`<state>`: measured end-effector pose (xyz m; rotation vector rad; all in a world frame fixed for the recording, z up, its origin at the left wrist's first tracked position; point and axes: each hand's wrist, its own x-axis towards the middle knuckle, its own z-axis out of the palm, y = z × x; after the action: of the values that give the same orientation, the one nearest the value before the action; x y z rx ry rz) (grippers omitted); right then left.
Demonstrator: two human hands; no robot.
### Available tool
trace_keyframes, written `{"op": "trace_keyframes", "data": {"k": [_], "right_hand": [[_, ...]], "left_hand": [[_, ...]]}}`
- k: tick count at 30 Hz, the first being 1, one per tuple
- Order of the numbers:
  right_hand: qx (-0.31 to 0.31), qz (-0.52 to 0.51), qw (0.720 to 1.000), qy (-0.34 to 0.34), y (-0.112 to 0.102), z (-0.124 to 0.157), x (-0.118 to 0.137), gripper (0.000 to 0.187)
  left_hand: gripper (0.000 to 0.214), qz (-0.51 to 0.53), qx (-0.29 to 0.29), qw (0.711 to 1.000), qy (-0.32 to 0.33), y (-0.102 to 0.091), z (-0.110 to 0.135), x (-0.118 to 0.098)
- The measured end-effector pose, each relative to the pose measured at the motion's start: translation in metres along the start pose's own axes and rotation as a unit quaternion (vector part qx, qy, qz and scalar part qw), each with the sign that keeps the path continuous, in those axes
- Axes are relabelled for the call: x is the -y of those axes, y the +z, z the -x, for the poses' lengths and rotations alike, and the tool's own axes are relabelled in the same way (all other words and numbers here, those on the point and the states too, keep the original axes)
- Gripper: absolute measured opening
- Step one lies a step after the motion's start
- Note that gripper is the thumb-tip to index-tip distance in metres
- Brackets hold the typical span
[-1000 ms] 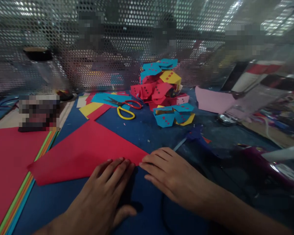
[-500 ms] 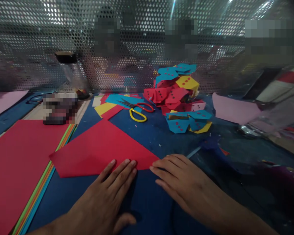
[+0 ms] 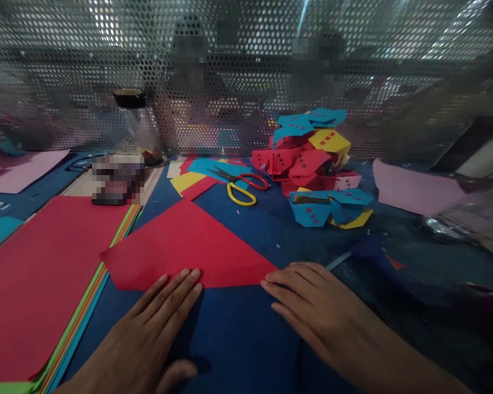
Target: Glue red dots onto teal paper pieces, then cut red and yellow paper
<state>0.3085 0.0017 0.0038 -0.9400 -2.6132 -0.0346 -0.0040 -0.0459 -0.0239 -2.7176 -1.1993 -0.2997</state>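
Note:
A folded sheet of red paper (image 3: pixel 189 246) lies on the blue tabletop, its long folded edge towards me. My left hand (image 3: pixel 156 323) rests flat on that edge, left of its middle, with fingers stretched out and thumb apart. At the paper's right corner, the fingertips of my right hand (image 3: pixel 316 306) press down; its fingers are extended and close together. Neither hand is wrapped round anything. Beyond the paper lie scissors (image 3: pixel 240 185) with one red and one yellow handle, their blades over some coloured paper pieces (image 3: pixel 199 174).
At left is a stack of coloured sheets (image 3: pixel 53 273), red on top. Behind it are a dark phone-like object (image 3: pixel 115 186), partly blurred, and a clear bottle (image 3: pixel 142 131). Folded paper shapes (image 3: pixel 299 158) are piled before a perforated metal screen (image 3: pixel 238 65). Pink paper (image 3: pixel 414 189) lies right.
My left hand has slid left along the paper's near edge. My right hand stays at the right corner. The whole view has shifted slightly, so things appear further right.

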Motion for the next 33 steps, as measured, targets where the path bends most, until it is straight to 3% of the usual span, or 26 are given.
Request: {"op": "trace_keyframes", "data": {"k": [15,22,33], "right_hand": [[0.004,-0.009,1.0,-0.008,0.003,0.003,-0.002,0.033],[0.0,-0.006,1.0,-0.004,0.001,0.002,0.0,0.036],[0.01,0.002,1.0,-0.002,0.004,0.003,-0.001,0.039]], "left_hand": [[0.082,-0.047,0.024,0.99,-0.13,0.011,0.07,0.02],[0.075,-0.057,0.03,0.987,-0.15,0.013,0.073,0.019],[0.075,-0.091,-0.021,0.985,-0.148,0.017,0.081,0.021]]}}
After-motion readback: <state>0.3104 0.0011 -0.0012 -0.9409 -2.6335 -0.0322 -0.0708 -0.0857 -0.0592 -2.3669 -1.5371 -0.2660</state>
